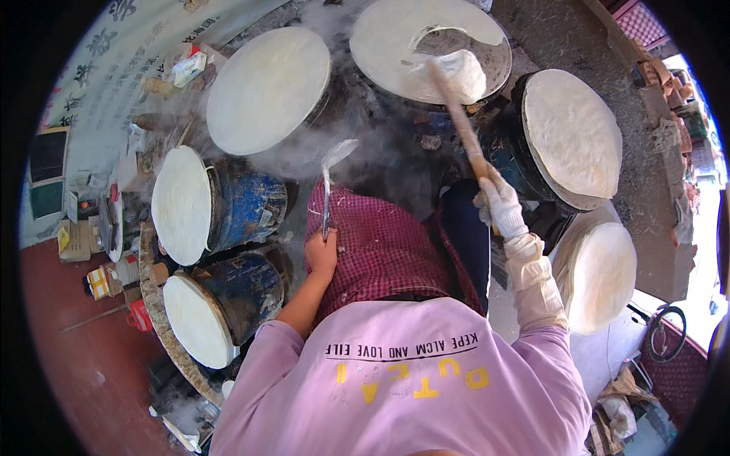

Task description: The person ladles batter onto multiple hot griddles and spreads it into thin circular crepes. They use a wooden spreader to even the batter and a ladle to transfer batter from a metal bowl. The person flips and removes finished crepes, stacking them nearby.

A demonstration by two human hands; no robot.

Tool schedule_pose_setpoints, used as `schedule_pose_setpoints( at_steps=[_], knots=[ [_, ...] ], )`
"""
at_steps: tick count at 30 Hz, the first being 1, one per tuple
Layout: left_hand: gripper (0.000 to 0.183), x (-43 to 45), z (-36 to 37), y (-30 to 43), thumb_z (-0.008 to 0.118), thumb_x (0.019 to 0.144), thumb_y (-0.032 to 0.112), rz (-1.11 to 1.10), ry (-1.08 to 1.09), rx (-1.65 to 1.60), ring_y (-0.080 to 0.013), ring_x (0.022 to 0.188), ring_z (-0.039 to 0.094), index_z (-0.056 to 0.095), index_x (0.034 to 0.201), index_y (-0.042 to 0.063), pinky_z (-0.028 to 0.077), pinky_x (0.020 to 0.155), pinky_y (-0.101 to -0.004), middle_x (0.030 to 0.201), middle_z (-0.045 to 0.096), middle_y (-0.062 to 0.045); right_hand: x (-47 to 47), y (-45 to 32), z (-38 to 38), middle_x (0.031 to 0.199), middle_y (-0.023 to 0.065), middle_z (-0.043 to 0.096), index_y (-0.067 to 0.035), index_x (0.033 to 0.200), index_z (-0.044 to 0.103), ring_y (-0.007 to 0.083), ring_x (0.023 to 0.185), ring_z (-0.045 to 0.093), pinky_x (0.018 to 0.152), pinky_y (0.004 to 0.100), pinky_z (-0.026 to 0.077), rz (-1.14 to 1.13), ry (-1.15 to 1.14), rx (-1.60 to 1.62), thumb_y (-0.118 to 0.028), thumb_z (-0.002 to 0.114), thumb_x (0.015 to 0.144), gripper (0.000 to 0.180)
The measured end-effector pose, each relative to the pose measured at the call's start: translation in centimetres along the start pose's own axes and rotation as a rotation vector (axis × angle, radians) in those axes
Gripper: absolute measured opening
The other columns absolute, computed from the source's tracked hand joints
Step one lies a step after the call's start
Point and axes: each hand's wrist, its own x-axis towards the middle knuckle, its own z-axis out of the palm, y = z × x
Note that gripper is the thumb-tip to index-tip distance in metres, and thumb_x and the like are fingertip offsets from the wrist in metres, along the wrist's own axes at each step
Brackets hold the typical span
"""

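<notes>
My left hand is bare and closed round the handle of a metal ladle, whose bowl is coated with white batter. In my right hand, which wears a white knit glove, is a wooden stick. Its blurred far end meets a pale lump of batter or dough on the round griddle at the top. A white layer covers much of that griddle, with a dark curved patch bare. Left of it, a thin round flatbread covers another griddle, amid steam.
Blue drum stoves with white rounds on top stand at left. A flatbread lies on a griddle at right, above a stack of flatbreads. A stone-like curved edge runs at lower left; a grey counter lies beyond at right.
</notes>
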Motion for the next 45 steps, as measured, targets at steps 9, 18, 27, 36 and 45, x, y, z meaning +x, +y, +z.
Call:
schedule_pose_setpoints(
  at_steps=[9, 18, 27, 36, 45],
  knots=[
    [0.029, 0.6, -0.1, 0.0, 0.062, 0.089, 0.035, 0.033, -0.019, 0.121, -0.0420, 0.082, 0.066, 0.073, 0.091, 0.008, 0.049, 0.073, -0.0506, 0.085, 0.069, -0.021, 10.0, -7.4, -3.4, 0.100, 0.0265, 0.067, -0.017, 0.140, 0.049, 0.0464, 0.090, 0.065, 0.074, 0.0520, 0.053, -0.222, 0.399, -0.846, -0.030, 0.052, 0.101, 0.042],
    [0.024, 0.1, -0.3, -0.3, 0.062, 0.088, 0.029, 0.007, -0.031, 0.123, -0.0377, 0.079, 0.067, 0.073, 0.091, 0.008, 0.051, 0.073, -0.0464, 0.083, 0.070, -0.017, 9.9, -4.9, -0.5, 0.104, 0.0237, 0.067, -0.028, 0.147, 0.042, 0.0440, 0.092, 0.066, 0.078, 0.0509, 0.054, 0.021, 0.448, -0.719, -0.032, 0.051, 0.100, 0.048],
    [0.020, 0.4, 0.1, 0.6, 0.063, 0.087, 0.027, 0.013, 0.005, 0.146, -0.0372, 0.079, 0.066, 0.072, 0.088, 0.008, 0.051, 0.071, -0.0460, 0.083, 0.069, -0.017, 18.8, -9.0, -1.4, 0.109, 0.0293, 0.066, -0.010, 0.138, 0.054, 0.0422, 0.101, 0.065, 0.089, 0.0457, 0.052, -0.146, 0.450, -0.473, -0.033, 0.051, 0.097, 0.047],
    [0.021, 0.3, -0.1, -0.5, 0.063, 0.087, 0.026, 0.054, 0.011, 0.124, -0.0372, 0.077, 0.066, 0.071, 0.087, 0.007, 0.050, 0.071, -0.0456, 0.081, 0.068, -0.017, 11.4, -8.9, -0.6, 0.119, 0.0241, 0.065, -0.015, 0.141, 0.053, 0.0387, 0.111, 0.063, 0.094, 0.0412, 0.050, -0.173, 0.495, -0.472, -0.030, 0.055, 0.097, 0.047],
    [0.023, 0.5, -0.2, -0.2, 0.063, 0.088, 0.026, 0.019, -0.012, 0.067, -0.0378, 0.078, 0.066, 0.072, 0.091, 0.006, 0.051, 0.072, -0.0456, 0.082, 0.068, -0.018, 11.4, -4.4, 4.9, 0.097, 0.0270, 0.068, -0.026, 0.141, 0.052, 0.0431, 0.091, 0.067, 0.079, 0.0498, 0.053, -0.277, 0.512, -0.367, -0.030, 0.060, 0.095, 0.047]
  ],
)
